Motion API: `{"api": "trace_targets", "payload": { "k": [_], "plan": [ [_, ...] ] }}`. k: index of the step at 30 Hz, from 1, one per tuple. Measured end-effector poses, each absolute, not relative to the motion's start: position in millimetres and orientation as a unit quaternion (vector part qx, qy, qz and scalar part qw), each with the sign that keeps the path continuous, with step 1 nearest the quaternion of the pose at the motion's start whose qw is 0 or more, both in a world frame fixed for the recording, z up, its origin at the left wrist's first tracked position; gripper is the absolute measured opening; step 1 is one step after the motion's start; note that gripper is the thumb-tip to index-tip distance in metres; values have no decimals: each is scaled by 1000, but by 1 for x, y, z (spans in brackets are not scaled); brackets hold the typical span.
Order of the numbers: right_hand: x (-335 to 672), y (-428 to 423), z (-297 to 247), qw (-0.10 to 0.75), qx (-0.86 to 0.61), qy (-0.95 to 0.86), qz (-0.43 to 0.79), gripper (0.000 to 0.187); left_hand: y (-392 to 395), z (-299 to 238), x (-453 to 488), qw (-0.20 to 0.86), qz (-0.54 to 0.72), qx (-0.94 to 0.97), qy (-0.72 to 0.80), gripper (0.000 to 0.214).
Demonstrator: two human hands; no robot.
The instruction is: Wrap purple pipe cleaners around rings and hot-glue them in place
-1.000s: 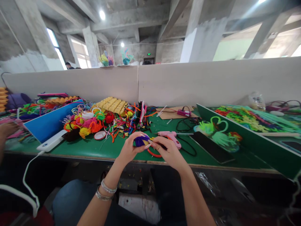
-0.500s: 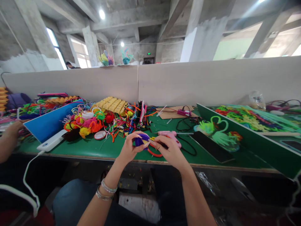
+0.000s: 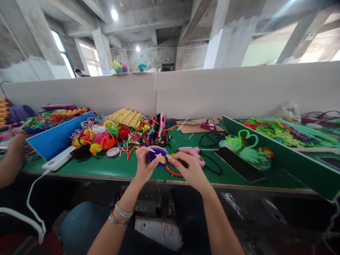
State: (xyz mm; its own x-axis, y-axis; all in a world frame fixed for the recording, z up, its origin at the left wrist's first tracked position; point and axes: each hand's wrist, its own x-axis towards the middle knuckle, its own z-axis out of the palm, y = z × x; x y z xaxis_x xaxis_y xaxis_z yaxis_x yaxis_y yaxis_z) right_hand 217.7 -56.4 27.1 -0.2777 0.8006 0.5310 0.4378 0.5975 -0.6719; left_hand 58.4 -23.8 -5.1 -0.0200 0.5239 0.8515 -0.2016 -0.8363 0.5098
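Observation:
My left hand (image 3: 145,163) is closed around a small purple pipe-cleaner piece with a yellow centre (image 3: 158,157), held just above the green table's front edge. My right hand (image 3: 189,169) pinches the same piece from the right with thumb and forefinger. A red pipe-cleaner loop (image 3: 172,172) lies on the table under my right hand. A pink glue gun (image 3: 193,153) rests just beyond my right hand.
A heap of coloured pipe cleaners and pompoms (image 3: 114,136) covers the table's left middle, with a blue board (image 3: 57,138) and white power strip (image 3: 57,159) beside it. A black phone (image 3: 237,163) and a green divider board (image 3: 278,159) lie right. Another person's hand (image 3: 14,147) is far left.
The purple piece has turned so its yellow centre faces me, and both hands have lifted slightly. The other person's hand at far left has shifted a little.

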Motion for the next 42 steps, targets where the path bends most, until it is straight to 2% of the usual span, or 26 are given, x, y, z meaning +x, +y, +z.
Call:
{"api": "trace_targets", "payload": {
  "k": [17, 27, 34, 42],
  "plan": [
    [197, -60, 25, 483, -385, -728, 296, 34, -26, -2, 60, 259, 738, 599, 172, 28],
    [192, -54, 15, 499, -357, -708, 350, 41, -26, 2, 60, 189, 788, 548, 207, 25],
    [188, -53, 12, 500, -335, -691, 400, 40, -24, -1, 58, 183, 796, 527, 235, 27],
    [184, -52, 9, 505, -349, -689, 385, 41, -23, -1, 58, 192, 801, 516, 235, 29]
  ]
}}
